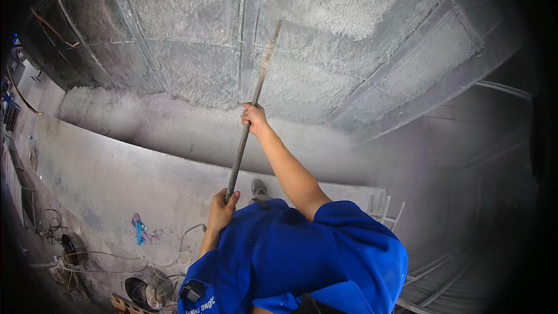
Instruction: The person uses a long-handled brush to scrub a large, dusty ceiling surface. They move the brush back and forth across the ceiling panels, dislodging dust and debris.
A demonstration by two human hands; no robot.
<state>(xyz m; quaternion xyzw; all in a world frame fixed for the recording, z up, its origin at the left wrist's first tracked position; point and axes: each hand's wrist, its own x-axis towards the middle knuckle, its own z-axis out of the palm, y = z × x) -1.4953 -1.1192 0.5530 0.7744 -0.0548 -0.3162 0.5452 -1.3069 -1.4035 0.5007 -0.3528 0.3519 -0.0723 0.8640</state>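
Observation:
A long thin pole (pixel 241 160), dark along its lower part and rusty or tan toward the far tip, slants up and away from my body. My left hand (pixel 220 211) is closed round its near end, close to my waist. Farther up the shaft, my right hand (pixel 254 117) grips it with the arm stretched out. The pole's far end lies over a large grey panelled surface (pixel 192 6) with raised ribs and a crust of white powdery material. I cannot tell whether the tip touches it.
A pale platform (pixel 116 163) edges a dusty trough (pixel 145 116) below the panels. Lower left are a blue cloth (pixel 139 230), cables and dark round buckets (pixel 139 292). White metal rails (pixel 392 212) stand at right, in hazy dust. My shoe (pixel 258 186) is on the platform.

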